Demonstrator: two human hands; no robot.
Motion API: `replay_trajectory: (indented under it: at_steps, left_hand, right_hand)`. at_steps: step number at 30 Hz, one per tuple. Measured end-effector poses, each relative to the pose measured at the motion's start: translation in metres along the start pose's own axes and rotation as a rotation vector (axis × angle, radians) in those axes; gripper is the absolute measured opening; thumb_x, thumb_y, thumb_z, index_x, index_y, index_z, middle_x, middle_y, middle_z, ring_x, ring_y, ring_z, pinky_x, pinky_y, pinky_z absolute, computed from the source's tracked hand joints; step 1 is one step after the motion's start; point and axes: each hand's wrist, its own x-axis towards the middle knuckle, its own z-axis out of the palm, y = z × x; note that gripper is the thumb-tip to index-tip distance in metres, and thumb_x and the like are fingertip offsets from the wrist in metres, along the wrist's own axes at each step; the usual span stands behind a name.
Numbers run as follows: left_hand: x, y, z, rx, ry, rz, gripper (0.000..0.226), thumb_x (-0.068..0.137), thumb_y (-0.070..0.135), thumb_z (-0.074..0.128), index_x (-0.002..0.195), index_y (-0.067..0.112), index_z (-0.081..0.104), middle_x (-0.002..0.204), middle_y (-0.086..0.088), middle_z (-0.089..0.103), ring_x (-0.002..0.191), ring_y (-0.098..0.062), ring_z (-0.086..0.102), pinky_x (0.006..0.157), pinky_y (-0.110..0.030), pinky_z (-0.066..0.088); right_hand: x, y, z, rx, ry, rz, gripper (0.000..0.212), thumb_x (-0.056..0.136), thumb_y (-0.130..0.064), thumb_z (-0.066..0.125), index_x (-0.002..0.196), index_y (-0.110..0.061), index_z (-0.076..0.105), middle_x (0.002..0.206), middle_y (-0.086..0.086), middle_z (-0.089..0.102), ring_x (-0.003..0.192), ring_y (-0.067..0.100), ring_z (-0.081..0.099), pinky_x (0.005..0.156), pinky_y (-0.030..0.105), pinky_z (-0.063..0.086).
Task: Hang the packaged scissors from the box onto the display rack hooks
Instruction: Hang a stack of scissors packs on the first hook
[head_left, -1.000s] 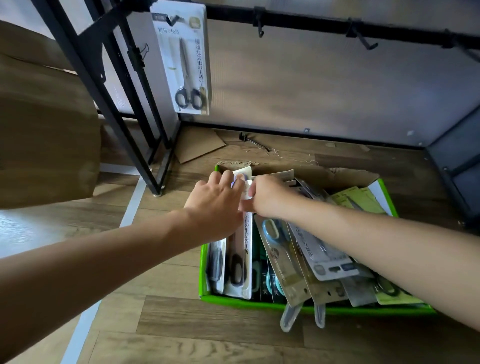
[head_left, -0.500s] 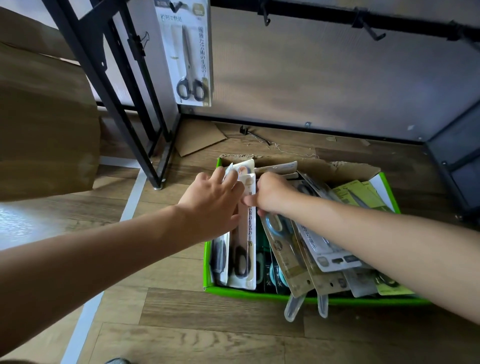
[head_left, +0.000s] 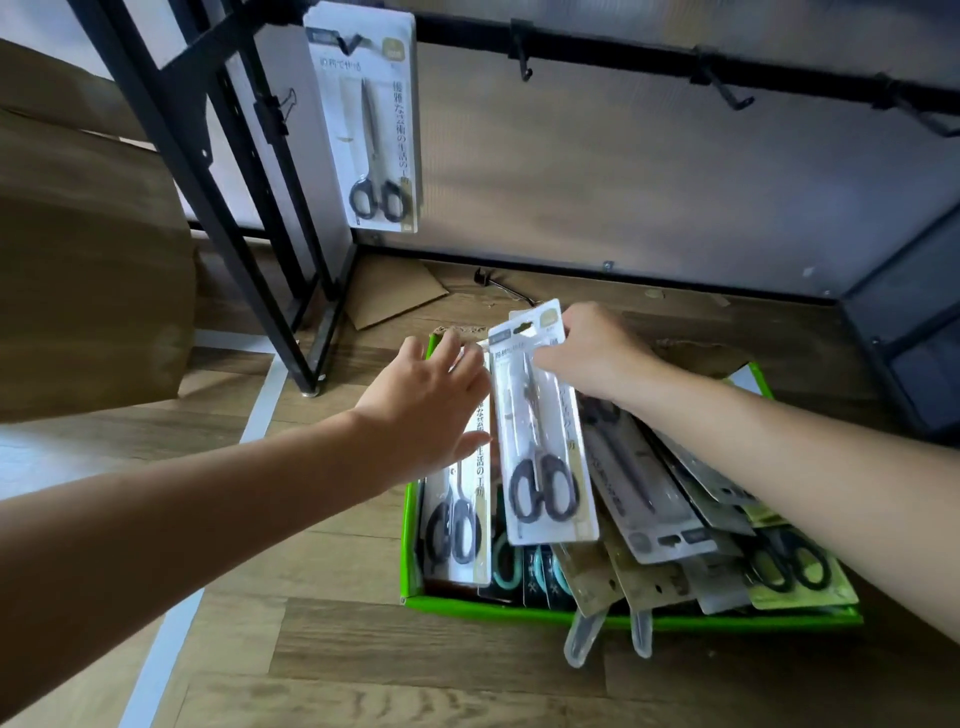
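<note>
A green box (head_left: 519, 610) on the wooden floor holds several packaged scissors. My right hand (head_left: 592, 353) pinches the top of one white pack of black-handled scissors (head_left: 540, 436), lifted partly out of the box and tilted. My left hand (head_left: 426, 400) lies with straight fingers on a similar pack (head_left: 460, 525) that stands in the box's left end. One pack of the same kind (head_left: 371, 119) hangs from the leftmost hook of the black display rack rail (head_left: 623, 52). Empty hooks (head_left: 724, 91) stick out of the rail further right.
The rack's black legs (head_left: 249, 218) stand left of the box, with a brown cardboard carton (head_left: 88, 260) beyond them. A loose hook (head_left: 498, 283) and a cardboard scrap (head_left: 389, 296) lie on the floor behind the box. A dark metal frame (head_left: 904, 332) stands at the right.
My right hand has pulled the white scissors pack up and out of the row in the box. My left hand stayed on the neighbouring pack, its fingers now flatter.
</note>
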Motion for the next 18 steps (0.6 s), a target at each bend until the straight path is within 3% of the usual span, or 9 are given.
replay_trajectory:
  at_steps: [3,5,8,11,14,16,18]
  left_hand:
    - [0.01,0.0,-0.003,0.071,0.026,0.013,0.073,0.088,0.064,0.038,0.131,0.007,0.051,0.126,-0.011,0.053,0.118,-0.031,0.05,0.079,-0.04,0.046]
    - [0.019,-0.002,-0.004,0.072,0.023,0.003,0.072,0.091,0.062,0.031,0.134,0.007,0.045,0.13,-0.011,0.048,0.121,-0.031,0.045,0.082,-0.04,0.044]
    - [0.029,-0.01,-0.008,0.057,0.028,-0.05,0.07,0.085,0.059,0.026,0.122,0.008,0.057,0.116,-0.009,0.057,0.11,-0.029,0.053,0.074,-0.038,0.047]
    - [0.034,-0.017,-0.002,0.029,0.069,-0.042,0.063,0.078,0.061,0.047,0.109,0.008,0.063,0.102,-0.008,0.06,0.099,-0.028,0.057,0.066,-0.036,0.046]
    - [0.036,-0.02,0.0,0.002,0.063,-0.065,0.061,0.075,0.058,0.06,0.106,0.006,0.061,0.099,-0.011,0.059,0.094,-0.03,0.057,0.064,-0.037,0.047]
    - [0.039,-0.025,0.001,0.006,0.079,-0.1,0.058,0.075,0.056,0.063,0.103,0.005,0.06,0.098,-0.012,0.058,0.09,-0.029,0.056,0.062,-0.037,0.044]
    - [0.043,-0.034,-0.003,0.018,0.069,-0.125,0.057,0.074,0.055,0.061,0.103,0.005,0.061,0.097,-0.012,0.058,0.089,-0.03,0.056,0.062,-0.036,0.043]
  right_hand:
    - [0.006,-0.001,-0.022,0.044,0.076,-0.032,0.011,0.079,-0.018,0.06,0.069,-0.014,0.056,0.059,0.002,0.047,0.055,0.02,0.039,0.051,0.027,0.026]
    - [0.009,-0.002,-0.035,0.06,0.1,-0.062,0.014,0.081,-0.017,0.059,0.068,-0.013,0.055,0.06,0.004,0.048,0.054,0.02,0.04,0.05,0.028,0.025]
    - [0.014,-0.001,-0.048,0.105,0.111,-0.09,0.018,0.084,-0.016,0.058,0.067,-0.012,0.053,0.059,0.001,0.046,0.055,0.019,0.039,0.05,0.028,0.025]
    - [0.022,0.002,-0.053,0.211,0.128,-0.08,0.013,0.083,-0.016,0.055,0.071,-0.011,0.057,0.06,0.0,0.043,0.056,0.018,0.036,0.051,0.028,0.023]
    - [0.029,0.004,-0.05,0.277,0.118,-0.094,0.019,0.084,-0.012,0.051,0.065,-0.012,0.048,0.058,-0.001,0.036,0.054,0.017,0.029,0.05,0.028,0.018]
    - [0.034,0.003,-0.048,0.316,0.117,-0.102,0.017,0.085,-0.013,0.048,0.077,-0.001,0.056,0.063,0.003,0.043,0.056,0.017,0.033,0.053,0.028,0.021]
    - [0.04,-0.002,-0.049,0.333,0.124,-0.123,0.021,0.088,-0.014,0.046,0.093,-0.001,0.062,0.068,0.003,0.048,0.059,0.016,0.037,0.055,0.028,0.025]
